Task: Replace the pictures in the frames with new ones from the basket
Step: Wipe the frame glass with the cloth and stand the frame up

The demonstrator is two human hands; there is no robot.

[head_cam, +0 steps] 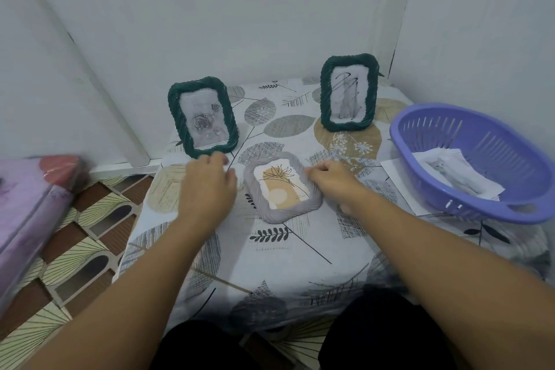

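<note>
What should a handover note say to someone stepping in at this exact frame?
Left hand: open, beside the grey frame, not on it.
Right hand: fingers curled at the frame's right edge; grip unclear.
Grey frame lies face up on the table, holding a flower print. Two green frames stand behind: rose picture, scribble drawing.
Purple basket, right, holds a cat photo.
Which pictures are swapped: cannot tell. At least one picture waits in the basket.
</note>
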